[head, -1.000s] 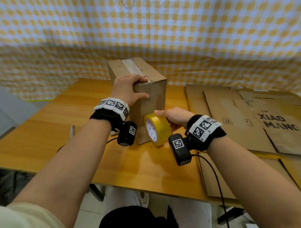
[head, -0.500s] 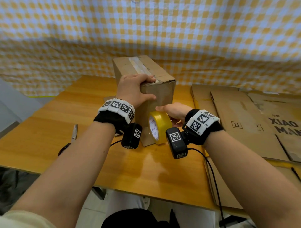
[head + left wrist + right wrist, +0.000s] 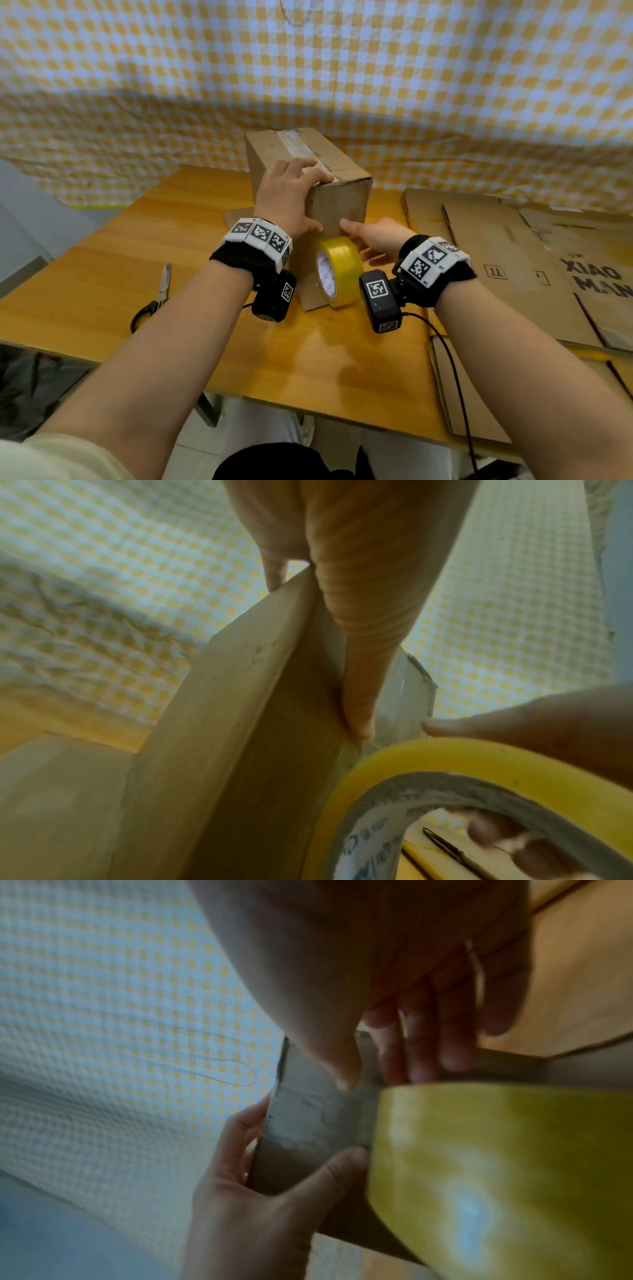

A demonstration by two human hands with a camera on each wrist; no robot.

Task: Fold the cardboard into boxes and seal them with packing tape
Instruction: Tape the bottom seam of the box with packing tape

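A brown cardboard box point(image 3: 342, 205) stands upright mid-table, with a strip of clear tape along its top seam. My left hand point(image 3: 301, 202) grips its near top corner, fingers over the top and thumb point(image 3: 363, 669) on the near face. My right hand point(image 3: 363, 240) holds a yellow tape roll point(image 3: 339, 270) against the lower near face, thumb on top and fingers through the core. In the right wrist view, clear tape runs from the tape roll point(image 3: 496, 1164) up the box face point(image 3: 308, 1123).
Scissors point(image 3: 154, 301) lie on the wooden table point(image 3: 102, 274) to the left. Several flat cardboard sheets point(image 3: 513, 257) cover the table's right side. A yellow checked cloth point(image 3: 308, 85) hangs behind the box.
My right hand has brought the tape roll forward against the box's near face. My left hand has kept its grip on the top corner.
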